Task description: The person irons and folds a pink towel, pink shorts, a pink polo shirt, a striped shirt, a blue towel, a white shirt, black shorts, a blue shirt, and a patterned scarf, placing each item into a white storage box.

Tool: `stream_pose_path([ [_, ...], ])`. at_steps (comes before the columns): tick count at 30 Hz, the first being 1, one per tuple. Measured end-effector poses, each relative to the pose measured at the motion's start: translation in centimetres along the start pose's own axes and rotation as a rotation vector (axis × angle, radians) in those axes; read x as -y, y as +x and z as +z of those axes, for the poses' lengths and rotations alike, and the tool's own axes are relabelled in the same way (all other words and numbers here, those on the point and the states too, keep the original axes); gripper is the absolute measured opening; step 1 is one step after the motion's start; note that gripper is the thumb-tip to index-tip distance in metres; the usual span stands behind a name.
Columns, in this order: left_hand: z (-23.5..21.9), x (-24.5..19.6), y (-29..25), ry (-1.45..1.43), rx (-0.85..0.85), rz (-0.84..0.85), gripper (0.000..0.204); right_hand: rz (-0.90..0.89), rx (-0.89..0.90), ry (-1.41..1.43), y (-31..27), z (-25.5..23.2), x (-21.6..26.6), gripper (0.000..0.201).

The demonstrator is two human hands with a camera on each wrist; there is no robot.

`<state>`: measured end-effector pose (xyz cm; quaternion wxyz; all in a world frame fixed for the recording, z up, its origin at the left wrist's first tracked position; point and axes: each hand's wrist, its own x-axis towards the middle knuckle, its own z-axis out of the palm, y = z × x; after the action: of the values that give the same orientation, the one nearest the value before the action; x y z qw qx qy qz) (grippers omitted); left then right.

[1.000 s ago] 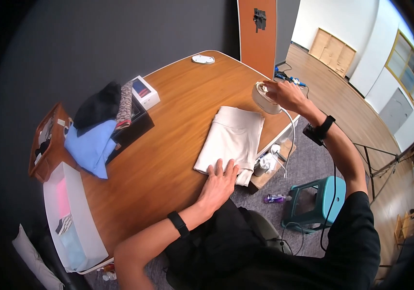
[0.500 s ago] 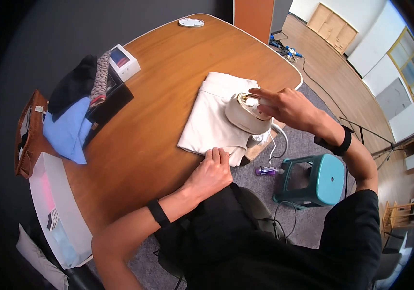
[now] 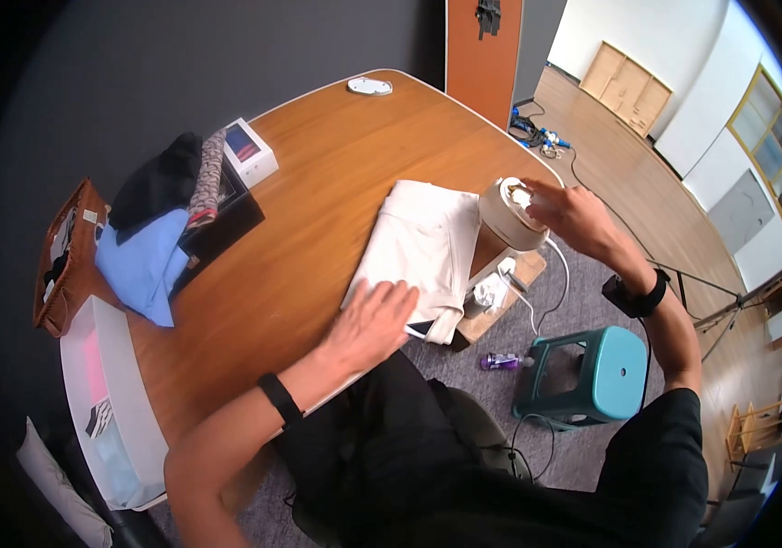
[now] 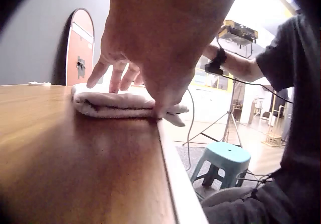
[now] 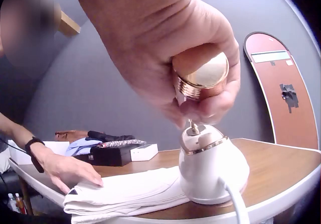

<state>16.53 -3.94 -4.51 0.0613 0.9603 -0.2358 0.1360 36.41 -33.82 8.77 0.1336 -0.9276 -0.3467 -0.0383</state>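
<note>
A folded cream garment [image 3: 420, 233] lies at the table's near right edge, a small dark patch showing at its near end. My left hand [image 3: 368, 324] rests on the garment's near left corner, fingers spread and nearly straight; in the left wrist view the fingertips touch the folded cloth [image 4: 118, 101]. My right hand [image 3: 578, 219] grips the handle of a small white steam iron [image 3: 510, 224] with gold trim. Seen from the right wrist, the fingers wrap round the gold-ended handle, and the iron's body [image 5: 213, 179] stands at the garment's far right side, a white cord running down from it.
On the left are a black box [image 3: 237, 215] with clothes on it, a white phone box [image 3: 258, 164], a brown basket [image 3: 67, 274] and a white bin [image 3: 135, 384]. A teal stool [image 3: 621, 370] and a purple bottle [image 3: 501, 362] are on the floor.
The iron went from beyond the garment's right side onto the cloth, then back to its right edge. My left hand's fingers bunched at the near edge, then spread and shifted left.
</note>
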Motion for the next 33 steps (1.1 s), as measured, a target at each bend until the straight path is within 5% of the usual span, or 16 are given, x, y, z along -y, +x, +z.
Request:
stream_pose_path([
  [8,1.5,2.6,0.7,0.363,0.038,0.207,0.038,-0.065,0.006,0.138,-1.7,-0.2,2.1,0.043],
  [14,1.9,-3.1,2.2,0.478,0.178,0.014,0.015,-0.02,0.002,0.207,-2.6,-0.8,2.7,0.043],
  [16,3.6,-6.0,4.3,0.416,0.273,-0.234,0.011,-0.019,-0.031,0.204,-2.8,-0.7,2.6,0.044],
  [18,1.5,-6.7,8.0,0.092,0.363,-0.245,0.017,-0.053,-0.096,0.187,-2.5,-0.3,2.0,0.044],
  [21,-0.2,-5.8,11.1,-0.467,0.13,-0.301,0.023,-0.015,-0.08,0.211,-2.2,-0.9,2.2,0.045],
  [24,-1.3,-2.3,8.5,-0.596,-0.096,-0.079,0.038,-0.035,-0.118,0.194,-2.4,-1.0,1.5,0.046],
  [27,-1.7,3.1,3.5,-0.283,0.033,0.029,0.061,-0.043,-0.113,0.133,-2.9,-0.8,1.5,0.046],
  [31,-2.5,4.3,-2.4,-0.044,0.35,0.003,0.094,-0.097,-0.085,0.102,-2.4,-0.7,3.6,0.045],
  [33,-2.4,4.0,-3.2,-0.042,0.365,-0.02,0.102,-0.13,-0.076,0.07,-1.1,0.2,4.8,0.044],
])
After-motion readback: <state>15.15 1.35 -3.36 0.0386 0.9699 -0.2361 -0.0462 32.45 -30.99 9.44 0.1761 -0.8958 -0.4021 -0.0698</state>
